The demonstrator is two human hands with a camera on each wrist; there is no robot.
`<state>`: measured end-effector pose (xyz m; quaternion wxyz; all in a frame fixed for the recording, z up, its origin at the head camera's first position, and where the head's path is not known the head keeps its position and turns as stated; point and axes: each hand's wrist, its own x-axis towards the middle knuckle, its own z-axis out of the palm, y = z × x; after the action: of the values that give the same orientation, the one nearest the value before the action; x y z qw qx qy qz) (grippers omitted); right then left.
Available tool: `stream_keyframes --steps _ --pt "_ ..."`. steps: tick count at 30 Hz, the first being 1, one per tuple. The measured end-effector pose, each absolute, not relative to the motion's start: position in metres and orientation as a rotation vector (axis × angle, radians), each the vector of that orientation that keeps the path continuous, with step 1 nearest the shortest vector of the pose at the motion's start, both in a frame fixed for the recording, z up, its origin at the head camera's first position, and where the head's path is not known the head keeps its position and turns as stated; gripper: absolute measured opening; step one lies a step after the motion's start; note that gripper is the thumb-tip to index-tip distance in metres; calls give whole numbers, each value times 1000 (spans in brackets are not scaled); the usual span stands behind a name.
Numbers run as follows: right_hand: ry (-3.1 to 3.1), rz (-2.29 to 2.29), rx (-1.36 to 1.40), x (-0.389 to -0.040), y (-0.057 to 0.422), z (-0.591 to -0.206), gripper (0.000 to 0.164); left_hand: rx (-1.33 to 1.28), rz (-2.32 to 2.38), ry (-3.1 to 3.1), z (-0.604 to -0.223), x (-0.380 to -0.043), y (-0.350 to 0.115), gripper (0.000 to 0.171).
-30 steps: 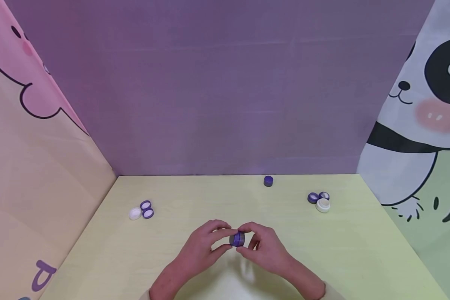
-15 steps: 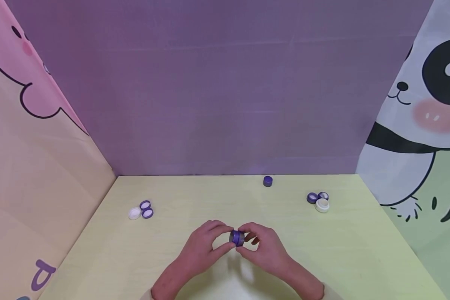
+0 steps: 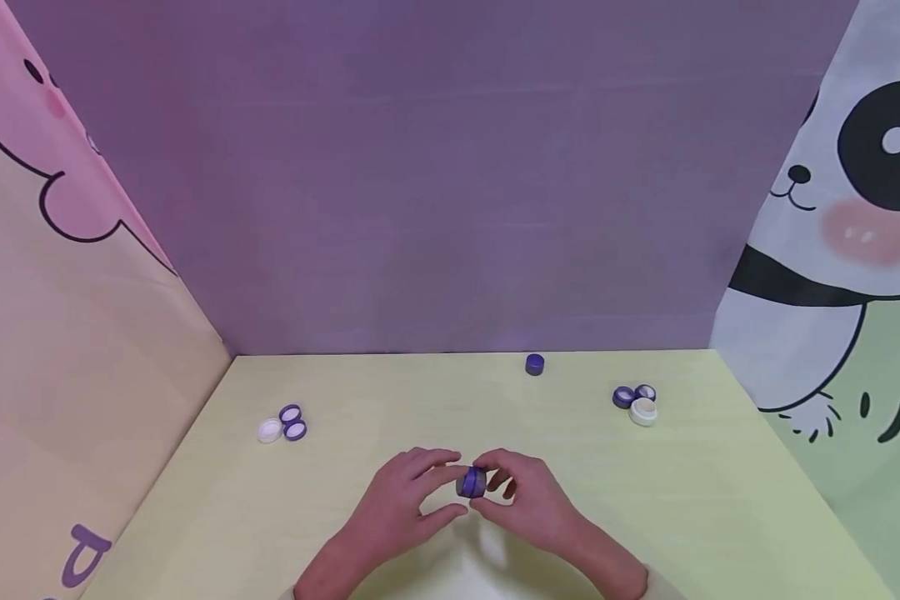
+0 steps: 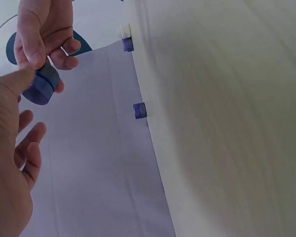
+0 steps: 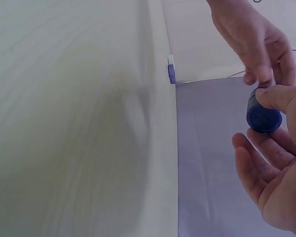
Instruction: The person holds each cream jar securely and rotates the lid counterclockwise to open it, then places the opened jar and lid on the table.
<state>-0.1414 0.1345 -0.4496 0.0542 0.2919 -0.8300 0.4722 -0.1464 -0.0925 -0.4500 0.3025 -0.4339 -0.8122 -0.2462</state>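
Note:
Between my hands, above the near part of the table, is a small round purple jar (image 3: 471, 482) with a seam around its middle, lying on its side. My right hand (image 3: 523, 497) pinches its right end between thumb and index finger; its other fingers are curled loosely beneath. On the opposite side, my left hand (image 3: 411, 498) has its index finger at the jar's upper edge, while its thumb stands apart, below the jar. The right wrist view shows the jar's flat dark-blue end (image 5: 264, 120) facing the camera.
A single purple jar (image 3: 535, 364) stands near the table's back edge. At the right are two purple jars (image 3: 623, 397) and a white one (image 3: 643, 412). Two purple-rimmed lids (image 3: 295, 430) and a white lid (image 3: 269, 430) lie at the left. A purple wall (image 3: 450, 208) rises behind.
My left thumb has come away from the jar and dropped lower, its fingers spreading wider. My right hand keeps its pinch, and the jar stays in nearly the same place.

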Motion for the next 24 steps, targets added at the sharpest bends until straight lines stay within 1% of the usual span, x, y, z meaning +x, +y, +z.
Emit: stream_keyframes --steps 4,10,20,24 --pt "-2520 1491 930 -140 134 -450 34 -1213 -545 -2058 -449 -146 -93 44" --pt "-2541 1480 911 -139 135 -451 34 -1256 -468 -2036 -449 -146 -91 40" --pt "-2567 1414 905 -136 136 -450 34 -1225 -487 -2161 -452 -144 -91 35" --pt "-2573 1408 898 -135 136 -450 34 -1190 -478 -2210 -453 -144 -91 38"
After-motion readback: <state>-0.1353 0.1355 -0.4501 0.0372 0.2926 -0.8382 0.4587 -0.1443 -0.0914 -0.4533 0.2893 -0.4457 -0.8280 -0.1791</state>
